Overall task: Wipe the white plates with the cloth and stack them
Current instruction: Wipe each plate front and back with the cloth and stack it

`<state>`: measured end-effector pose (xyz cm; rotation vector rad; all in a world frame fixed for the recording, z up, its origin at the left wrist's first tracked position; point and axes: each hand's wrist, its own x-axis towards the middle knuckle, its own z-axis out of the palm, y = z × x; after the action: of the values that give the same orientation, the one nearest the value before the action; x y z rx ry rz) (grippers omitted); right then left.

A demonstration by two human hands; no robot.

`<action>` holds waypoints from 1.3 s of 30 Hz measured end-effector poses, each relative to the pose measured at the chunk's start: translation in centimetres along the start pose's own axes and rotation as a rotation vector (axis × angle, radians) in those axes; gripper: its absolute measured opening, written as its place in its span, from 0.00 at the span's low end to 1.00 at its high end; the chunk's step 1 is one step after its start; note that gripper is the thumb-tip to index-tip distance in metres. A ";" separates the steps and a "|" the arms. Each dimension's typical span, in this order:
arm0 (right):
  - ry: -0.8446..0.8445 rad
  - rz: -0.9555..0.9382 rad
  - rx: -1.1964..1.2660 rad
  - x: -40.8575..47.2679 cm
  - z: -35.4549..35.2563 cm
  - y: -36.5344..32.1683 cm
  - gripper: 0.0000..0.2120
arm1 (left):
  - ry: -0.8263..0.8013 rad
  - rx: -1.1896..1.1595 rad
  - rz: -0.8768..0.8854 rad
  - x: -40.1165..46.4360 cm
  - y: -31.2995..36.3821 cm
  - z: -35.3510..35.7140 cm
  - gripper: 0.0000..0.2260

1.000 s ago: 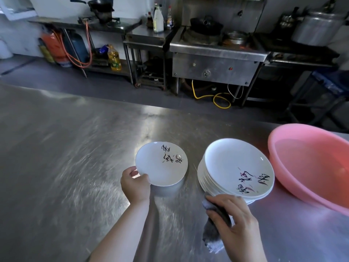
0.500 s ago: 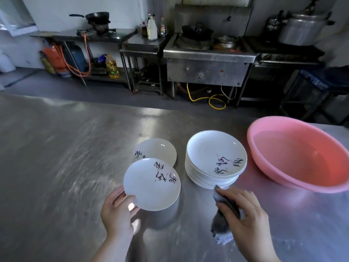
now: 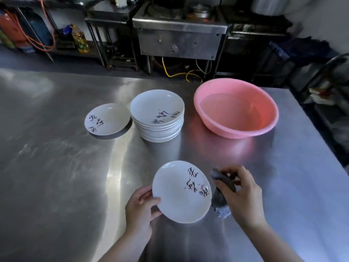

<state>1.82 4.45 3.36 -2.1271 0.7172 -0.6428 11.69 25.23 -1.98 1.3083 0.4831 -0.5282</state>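
One white plate (image 3: 181, 191) is pinched at its rim by the left hand (image 3: 140, 206), raised off the table (image 3: 56, 176), nearer the person than the tall plate stack (image 3: 157, 115). The right hand (image 3: 243, 193) clutches the grey cloth (image 3: 221, 193) just beside it. Likely risk: wiping pressure against that one-edge hold tips the plate out, and it drops onto steel.

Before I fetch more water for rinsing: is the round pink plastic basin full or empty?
Neither: the pink plastic basin holds shallow water, its flat surface lying well below the rim.
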 end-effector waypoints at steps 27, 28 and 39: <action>-0.521 -0.214 -0.378 1.1 1.4 8.4 0.11 | -0.191 0.974 0.446 -0.2 -4.9 10.5 0.21; -0.606 -0.278 -0.345 0.4 1.2 8.3 0.10 | -0.180 0.954 0.451 -0.2 -4.9 10.4 0.21; -0.566 -0.264 -0.355 1.4 0.4 8.7 0.10 | -0.125 0.970 0.435 -0.5 -5.2 10.4 0.21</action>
<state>0.66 -0.95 -3.58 -2.5884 0.2466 -0.0177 8.53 14.13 -3.64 2.2131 -0.2237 -0.4802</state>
